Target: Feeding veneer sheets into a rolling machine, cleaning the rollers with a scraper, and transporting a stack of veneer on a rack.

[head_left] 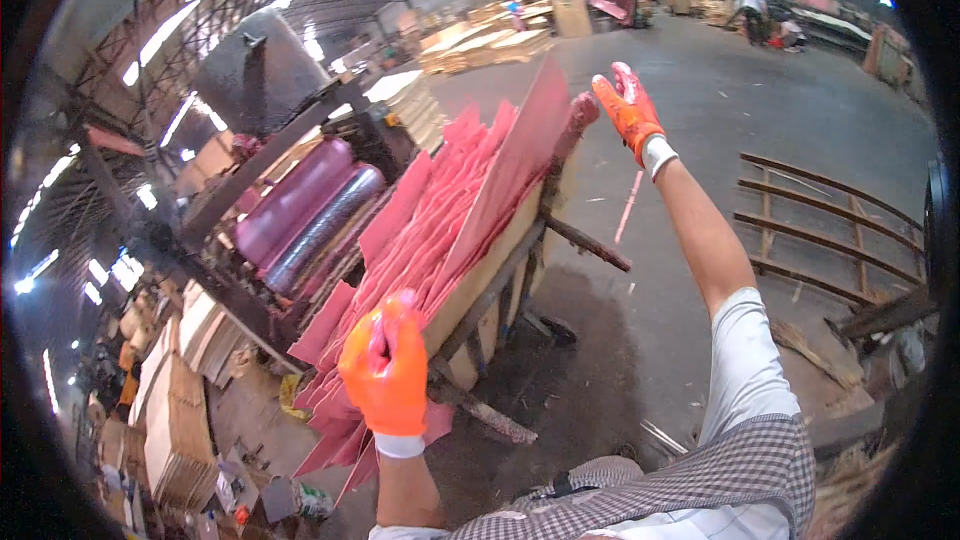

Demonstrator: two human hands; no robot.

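Both of my hands wear orange gloves smeared with pink. My left hand (385, 370) is closed, fingers curled, over the near end of a stack of thin, wavy pink-coated wood sheets (425, 215). Whether a sheet edge is pinched in it is hidden. One flat pink sheet (510, 165) stands tilted along the stack's right side, its near end close to my left hand. My right hand (630, 115) is raised beyond the sheet's far end, fingers stretched out, with nothing in it and apart from the sheet.
Left of the stack stands a machine with pink-coated rollers (310, 210). A wooden stand (490, 315) with jutting legs carries the sheets. Plain veneer piles (175, 430) lie at lower left. A slatted wooden frame (825, 220) lies on the floor at right. People (753, 12) are far off.
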